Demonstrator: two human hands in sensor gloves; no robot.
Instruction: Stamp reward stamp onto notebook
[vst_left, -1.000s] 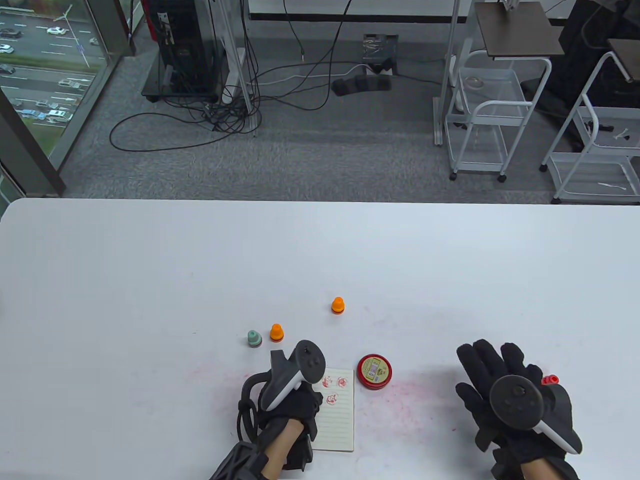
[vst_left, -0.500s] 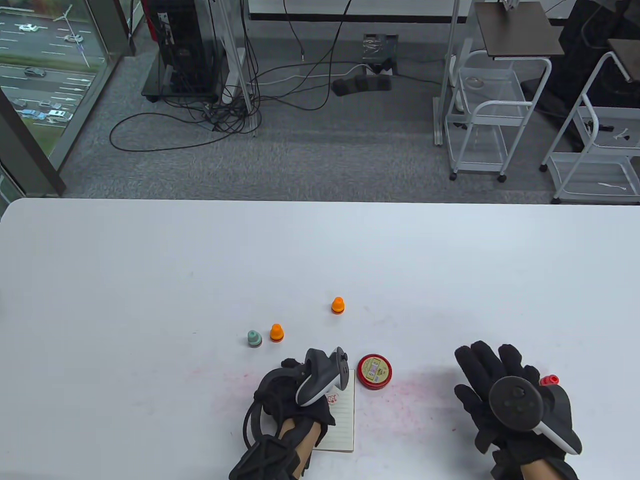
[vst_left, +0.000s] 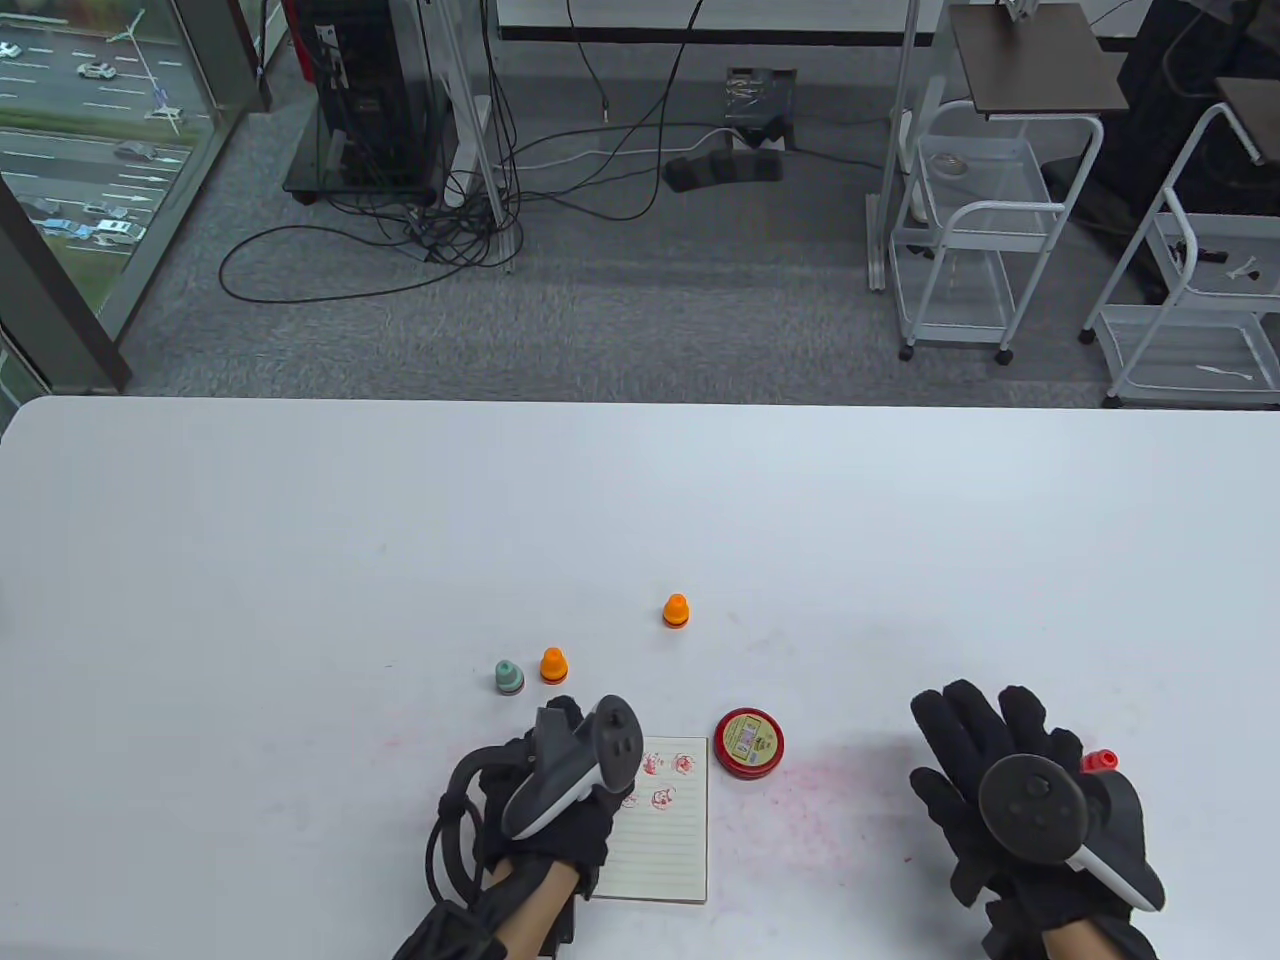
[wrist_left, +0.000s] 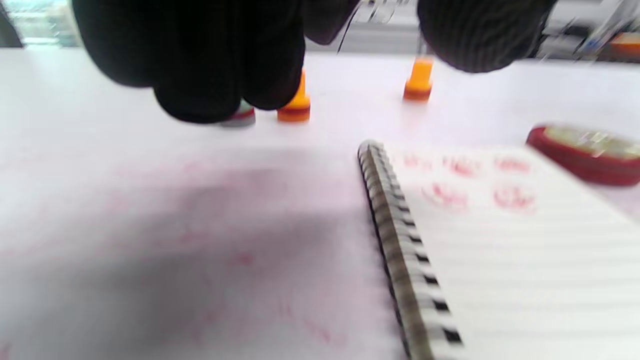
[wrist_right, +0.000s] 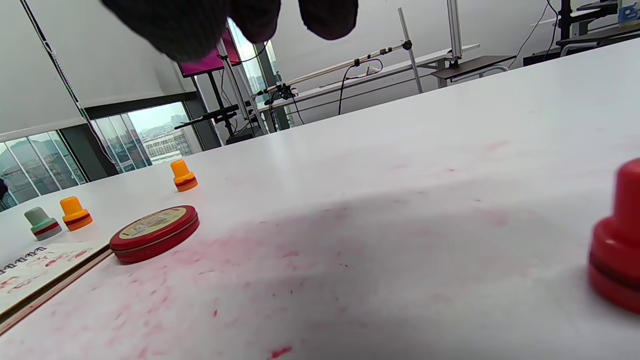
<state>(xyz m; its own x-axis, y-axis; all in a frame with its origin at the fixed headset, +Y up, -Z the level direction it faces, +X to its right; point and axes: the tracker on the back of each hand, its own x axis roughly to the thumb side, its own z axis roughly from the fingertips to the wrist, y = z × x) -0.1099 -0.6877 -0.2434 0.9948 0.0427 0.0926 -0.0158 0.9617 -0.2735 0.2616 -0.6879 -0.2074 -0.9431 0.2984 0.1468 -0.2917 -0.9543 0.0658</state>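
A spiral notebook (vst_left: 670, 845) lies open near the table's front edge, with several red stamp prints on the top of its lined page (wrist_left: 500, 250). My left hand (vst_left: 575, 835) hovers over the notebook's left edge. Its fingers (wrist_left: 200, 75) hang loosely curled with nothing visible in them. A red ink pad tin (vst_left: 749, 742) sits just right of the notebook. My right hand (vst_left: 985, 745) lies flat on the table with fingers spread. A red stamp (vst_left: 1098, 761) stands upright beside it (wrist_right: 617, 245).
Two orange stamps (vst_left: 676, 610) (vst_left: 553, 665) and a grey-green stamp (vst_left: 509, 677) stand beyond the notebook. Red ink smears mark the white table (vst_left: 820, 800) around the notebook and tin. Trolleys and cables are on the floor beyond the far edge.
My left hand swung right over the top of the notebook, then drew back to its left edge, uncovering the prints. The right hand stayed put.
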